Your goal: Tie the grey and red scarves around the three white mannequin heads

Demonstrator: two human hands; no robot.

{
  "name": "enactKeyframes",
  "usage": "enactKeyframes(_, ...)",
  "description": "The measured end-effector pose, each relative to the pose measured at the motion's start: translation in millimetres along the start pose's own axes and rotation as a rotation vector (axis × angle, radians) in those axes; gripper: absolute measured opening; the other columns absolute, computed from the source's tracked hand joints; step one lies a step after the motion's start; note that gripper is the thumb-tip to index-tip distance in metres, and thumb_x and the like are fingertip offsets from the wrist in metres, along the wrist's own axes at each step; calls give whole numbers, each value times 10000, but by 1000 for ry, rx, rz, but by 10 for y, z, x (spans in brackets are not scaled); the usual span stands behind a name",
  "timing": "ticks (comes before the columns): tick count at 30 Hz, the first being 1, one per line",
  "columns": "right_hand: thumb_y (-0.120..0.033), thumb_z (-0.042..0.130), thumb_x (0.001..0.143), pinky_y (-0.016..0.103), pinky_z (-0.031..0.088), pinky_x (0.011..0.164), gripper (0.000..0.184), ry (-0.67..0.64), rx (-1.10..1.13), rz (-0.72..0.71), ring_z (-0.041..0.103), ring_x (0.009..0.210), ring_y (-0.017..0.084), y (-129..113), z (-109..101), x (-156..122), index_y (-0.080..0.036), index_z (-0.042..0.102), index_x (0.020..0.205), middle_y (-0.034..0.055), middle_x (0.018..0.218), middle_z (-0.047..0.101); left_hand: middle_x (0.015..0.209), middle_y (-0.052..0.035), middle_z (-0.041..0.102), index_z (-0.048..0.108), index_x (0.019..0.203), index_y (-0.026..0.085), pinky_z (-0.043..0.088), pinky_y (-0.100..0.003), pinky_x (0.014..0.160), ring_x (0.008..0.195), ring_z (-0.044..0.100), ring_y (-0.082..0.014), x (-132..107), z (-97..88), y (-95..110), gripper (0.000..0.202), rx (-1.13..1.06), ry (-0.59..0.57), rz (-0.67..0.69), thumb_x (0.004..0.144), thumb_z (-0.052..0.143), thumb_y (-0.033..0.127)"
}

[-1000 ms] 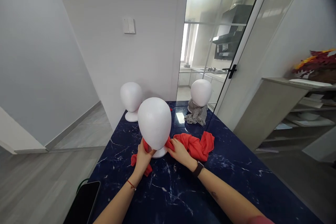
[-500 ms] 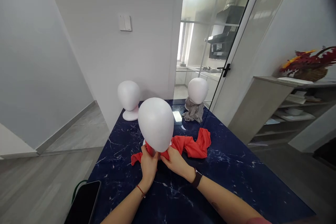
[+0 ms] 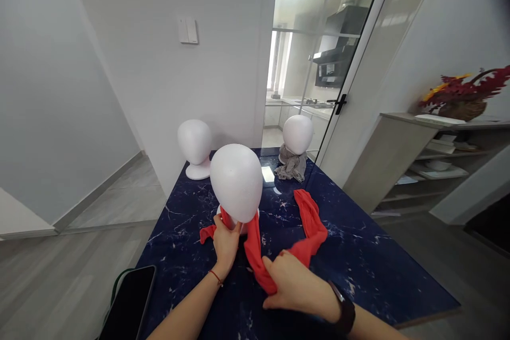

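Note:
A white foam mannequin head (image 3: 236, 180) stands upright before me on a dark blue marbled table (image 3: 187, 297). Around its neck runs a red scarf (image 3: 312, 218), with a short end out to the left and a long part trailing right. My left hand (image 3: 226, 241) is closed on the scarf at the front of the neck, its fingertips partly hidden under the head. Lower and to the right, my right hand (image 3: 292, 281) grips the scarf's long part, drawn down from the neck, and the rest curves away over the table.
A bare mannequin head (image 3: 194, 142) stands at the back left. Another mannequin head (image 3: 298, 133) at the back right wears a grey scarf (image 3: 292, 164). A phone (image 3: 129, 303) lies at the table's left edge. Beyond are a glass door (image 3: 303, 64) and a shelf unit (image 3: 370, 159).
My right hand has moved from the neck down and to the right, pulling the red scarf's long part with it. The left hand has stayed at the neck.

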State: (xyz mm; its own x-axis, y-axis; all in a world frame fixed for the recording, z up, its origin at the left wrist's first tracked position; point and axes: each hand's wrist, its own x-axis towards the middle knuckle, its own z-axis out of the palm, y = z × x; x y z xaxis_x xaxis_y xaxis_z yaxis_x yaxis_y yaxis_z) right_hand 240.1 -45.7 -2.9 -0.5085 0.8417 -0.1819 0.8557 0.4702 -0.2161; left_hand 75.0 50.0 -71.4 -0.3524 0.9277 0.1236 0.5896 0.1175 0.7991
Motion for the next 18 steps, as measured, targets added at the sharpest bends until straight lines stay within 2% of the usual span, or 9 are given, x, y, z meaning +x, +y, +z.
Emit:
enactKeyframes(2,-466,740,635,397,474,754,564,-14,96,-16,658,790,318,-190,166,-30,-115,583,1047,144,870,678,902,-146,668,373,1080,195,463,-356,663,864,661,-329,5,-8,2,532,-2,-16,-7,749,568,562)
enactKeyframes(6,-326,689,696,290,477,613,706,-69,350,169,677,781,289,-534,689,47,-89,412,1301,165,898,688,906,-134,667,373,1078,203,459,-343,662,844,663,-314,3,-47,36,554,-18,-42,-47,732,574,585)
enactKeyframes(8,-223,577,779,258,458,569,591,-87,371,171,687,742,256,-641,934,120,-113,385,1327,146,867,699,920,-131,664,373,1080,207,451,-341,670,841,660,-308,-7,-73,64,537,-20,-59,-63,747,557,586)
enactKeyframes(10,-147,477,817,240,436,527,461,-73,316,77,685,693,230,-711,1068,186,-141,435,1276,123,839,702,932,-138,661,371,1094,202,441,-345,672,844,654,-311,-19,-95,86,521,-20,-75,-68,771,533,576)
enactKeyframes(13,-172,488,818,239,397,454,294,-34,183,-192,651,576,215,-802,973,240,-135,521,1108,101,759,691,940,-159,657,377,1115,183,428,-359,681,868,638,-327,-33,-107,92,512,-18,-91,-73,791,523,552)
enactKeyframes(16,-211,472,845,246,376,430,193,-7,97,-485,617,524,200,-893,590,259,-121,526,1008,90,734,678,907,-148,660,400,1139,169,426,-365,681,845,632,-320,-38,-97,78,541,-22,-107,-91,782,553,544)
enactKeyframes(18,-280,494,845,254,404,471,281,33,120,-545,629,586,210,-940,274,302,-96,495,1059,118,818,678,862,-124,660,435,1152,164,435,-359,652,781,632,-292,-41,-92,81,526,-31,-118,-126,792,559,527)
